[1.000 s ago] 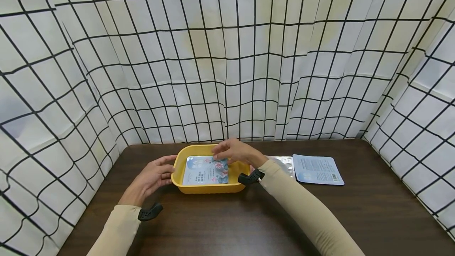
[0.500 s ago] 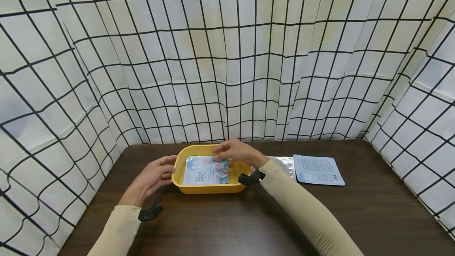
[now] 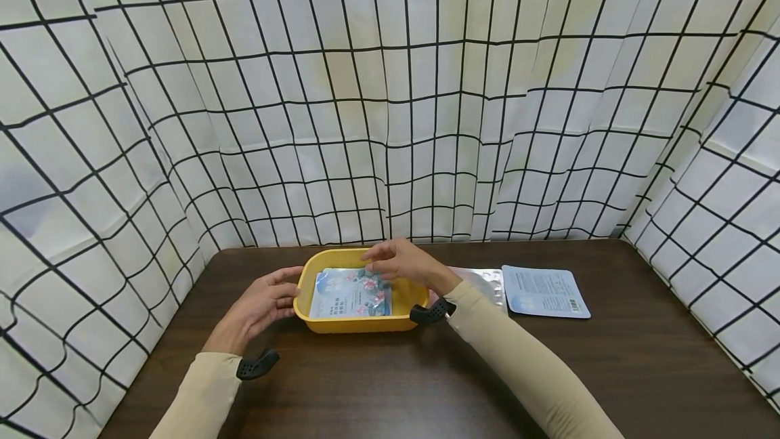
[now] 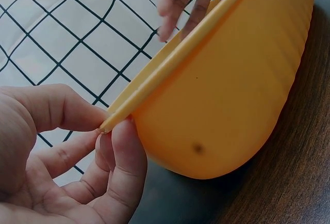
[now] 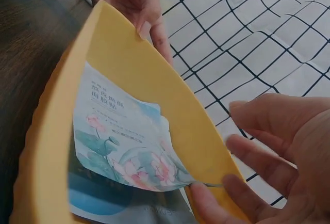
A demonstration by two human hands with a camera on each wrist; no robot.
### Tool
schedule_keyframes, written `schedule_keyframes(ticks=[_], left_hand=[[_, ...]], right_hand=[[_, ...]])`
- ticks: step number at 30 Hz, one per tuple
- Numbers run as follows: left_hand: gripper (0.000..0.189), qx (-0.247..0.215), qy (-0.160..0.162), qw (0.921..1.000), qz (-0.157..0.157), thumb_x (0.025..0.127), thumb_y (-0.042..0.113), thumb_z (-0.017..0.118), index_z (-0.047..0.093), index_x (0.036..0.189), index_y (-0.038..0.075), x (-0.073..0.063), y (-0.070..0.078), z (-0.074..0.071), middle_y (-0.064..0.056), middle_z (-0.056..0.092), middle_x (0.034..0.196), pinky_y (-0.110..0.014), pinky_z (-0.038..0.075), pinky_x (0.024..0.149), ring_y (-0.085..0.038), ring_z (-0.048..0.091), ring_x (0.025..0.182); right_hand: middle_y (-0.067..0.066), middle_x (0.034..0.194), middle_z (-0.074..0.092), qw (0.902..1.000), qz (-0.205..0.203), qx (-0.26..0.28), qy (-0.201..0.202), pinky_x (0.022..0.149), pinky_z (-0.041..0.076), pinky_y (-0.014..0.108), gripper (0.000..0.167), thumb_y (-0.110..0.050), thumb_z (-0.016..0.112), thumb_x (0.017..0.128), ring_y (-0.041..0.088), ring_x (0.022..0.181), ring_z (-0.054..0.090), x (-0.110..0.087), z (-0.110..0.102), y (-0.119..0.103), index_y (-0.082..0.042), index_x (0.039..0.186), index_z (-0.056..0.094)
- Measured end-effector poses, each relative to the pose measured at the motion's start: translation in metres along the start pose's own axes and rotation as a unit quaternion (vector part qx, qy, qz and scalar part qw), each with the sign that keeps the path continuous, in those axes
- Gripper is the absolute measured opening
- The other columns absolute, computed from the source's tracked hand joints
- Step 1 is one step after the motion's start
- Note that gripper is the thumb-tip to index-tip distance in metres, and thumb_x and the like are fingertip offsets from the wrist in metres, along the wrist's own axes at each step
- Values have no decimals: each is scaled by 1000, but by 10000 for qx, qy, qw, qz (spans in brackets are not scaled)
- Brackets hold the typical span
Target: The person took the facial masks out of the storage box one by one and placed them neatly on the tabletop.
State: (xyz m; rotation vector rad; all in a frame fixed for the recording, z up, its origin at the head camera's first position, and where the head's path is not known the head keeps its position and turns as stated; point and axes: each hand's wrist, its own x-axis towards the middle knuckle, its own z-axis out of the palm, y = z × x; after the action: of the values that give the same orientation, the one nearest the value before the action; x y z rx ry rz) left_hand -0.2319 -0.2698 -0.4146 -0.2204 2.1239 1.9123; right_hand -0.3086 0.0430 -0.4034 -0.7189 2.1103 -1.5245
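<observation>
A yellow plastic tub (image 3: 359, 325) stands on the table. My left hand (image 3: 263, 301) pinches its left rim between thumb and fingers, as the left wrist view shows. Inside the tub lies a pale blue face mask sachet (image 5: 121, 136) printed with pink lotus flowers. Another sachet (image 5: 113, 201) is partly visible beneath it. My right hand (image 3: 409, 264) is over the tub's right side, its fingers loosely bent. In the right wrist view, one fingertip touches the lotus sachet's edge, while the thumb stays apart from it.
Right of the tub, a silvery sachet (image 3: 489, 283) lies partly behind the right forearm. Beside it is a light blue sachet (image 3: 545, 291) with small print and a barcode. White cloth (image 3: 426, 120) with black grid lines surrounds the dark wooden table (image 3: 353, 385).
The lotus sachet has shifted slightly left inside the tub. My right fingers have moved a little off it. The left hand and the tub have stayed in place.
</observation>
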Motion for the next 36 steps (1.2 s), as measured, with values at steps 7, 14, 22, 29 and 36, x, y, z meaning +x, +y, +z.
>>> schedule_keyframes(ticks=[7,14,22,29,36], left_hand=[[64,-1,-56,10000,31,99,10,60,34,157,9,0,0,-1,-14,66,118,-31,58,75,-20,65,87],[64,29,-87,9999,54,99,10,59,34,157,8,0,0,-2,-12,67,115,-32,58,76,-21,65,87],[63,44,-49,10000,8,99,10,59,34,157,10,1,2,-2,-14,67,119,-31,58,77,-21,65,88],[65,14,-74,10000,2,98,9,59,33,157,9,0,1,-1,-13,66,121,-32,58,77,-21,65,89],[65,87,-83,9999,44,98,8,59,32,158,7,-1,1,-1,-16,66,122,-32,57,76,-21,65,88]], right_hand=[[10,145,57,9999,-68,141,-59,98,54,47,39,-16,68,97,26,122,62,-3,2,-1,-4,134,63],[18,140,56,9971,646,394,-63,92,57,42,47,-9,69,96,29,117,63,-2,2,0,-2,140,55],[16,136,59,9934,1053,412,166,92,57,40,51,-3,70,93,27,114,64,-1,3,-3,-2,142,54],[10,119,65,9930,1119,363,107,87,59,41,47,-6,73,91,26,103,67,-4,2,-3,-6,137,60],[11,116,66,9920,1160,479,-123,84,60,41,44,-5,74,90,27,94,69,-5,4,0,-8,133,63]])
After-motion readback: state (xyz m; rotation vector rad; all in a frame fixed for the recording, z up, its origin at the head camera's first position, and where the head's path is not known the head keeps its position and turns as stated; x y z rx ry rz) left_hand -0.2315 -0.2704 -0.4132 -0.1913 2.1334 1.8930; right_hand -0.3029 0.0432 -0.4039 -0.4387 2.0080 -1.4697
